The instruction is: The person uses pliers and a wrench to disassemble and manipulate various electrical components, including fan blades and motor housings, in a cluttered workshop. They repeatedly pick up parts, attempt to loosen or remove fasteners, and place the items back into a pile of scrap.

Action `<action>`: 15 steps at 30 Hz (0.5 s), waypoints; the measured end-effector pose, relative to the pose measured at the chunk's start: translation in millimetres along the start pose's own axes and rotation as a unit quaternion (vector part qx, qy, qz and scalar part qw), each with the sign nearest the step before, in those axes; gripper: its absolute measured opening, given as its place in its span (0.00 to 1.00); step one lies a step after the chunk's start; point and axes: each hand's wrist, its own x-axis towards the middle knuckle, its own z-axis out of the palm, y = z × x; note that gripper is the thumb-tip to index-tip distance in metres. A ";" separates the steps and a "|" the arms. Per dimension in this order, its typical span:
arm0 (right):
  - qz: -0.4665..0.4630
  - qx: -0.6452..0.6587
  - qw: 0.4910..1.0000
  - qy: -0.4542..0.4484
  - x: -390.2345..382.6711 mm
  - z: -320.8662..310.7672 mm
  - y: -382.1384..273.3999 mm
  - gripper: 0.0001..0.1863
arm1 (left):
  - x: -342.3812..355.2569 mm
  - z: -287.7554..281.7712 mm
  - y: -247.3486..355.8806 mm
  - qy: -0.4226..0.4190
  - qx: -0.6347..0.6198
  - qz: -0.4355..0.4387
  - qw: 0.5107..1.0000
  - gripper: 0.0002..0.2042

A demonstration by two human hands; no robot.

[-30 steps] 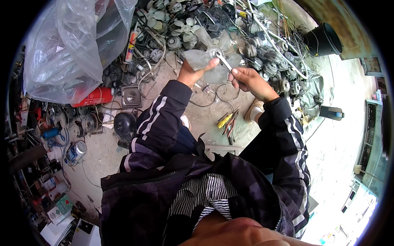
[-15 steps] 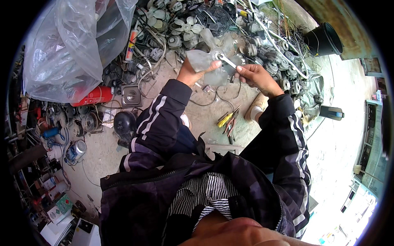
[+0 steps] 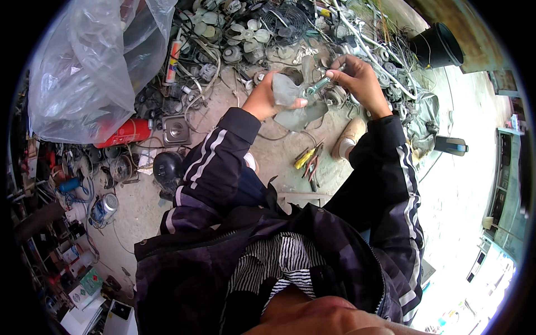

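My left hand [image 3: 264,97] grips a translucent plastic fan [image 3: 298,117] from the left, its thumb near the hub and its fingers behind a blade. My right hand [image 3: 362,84] has its fingers closed round a metal wrench [image 3: 320,84], which reaches diagonally down-left to the fan's hub. Below them on the concrete floor lies a group of hand tools with yellow and red handles [image 3: 306,161], between my feet.
Motors, fan blades and cables [image 3: 234,53] crowd the back. A large plastic bag [image 3: 95,67] fills the upper left, by a red cylinder [image 3: 125,133], a square metal lid [image 3: 176,129] and a black rounded object [image 3: 167,167]. A black bucket [image 3: 441,47] stands upper right.
My right hand has risen and moved to the right with the wrench, which now slants up-right from the hub. The fan has tilted and shifted slightly right in my left hand.
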 end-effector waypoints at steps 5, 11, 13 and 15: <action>-0.073 0.047 0.996 -0.008 2.5 2.3 4.3 0.08 | 1.4 3.1 15.2 -0.053 -0.077 -0.084 0.992 0.21; 0.065 0.170 0.981 0.060 0.7 -3.1 6.0 0.15 | 4.7 3.4 15.4 0.020 -0.160 -0.129 0.978 0.18; 0.146 0.242 0.958 0.036 -1.7 -0.5 14.0 0.15 | 4.4 3.7 9.8 0.076 -0.196 -0.141 0.967 0.19; 0.174 0.306 0.936 0.008 -4.8 10.1 18.8 0.15 | 3.9 2.2 6.6 0.106 -0.233 -0.158 0.954 0.20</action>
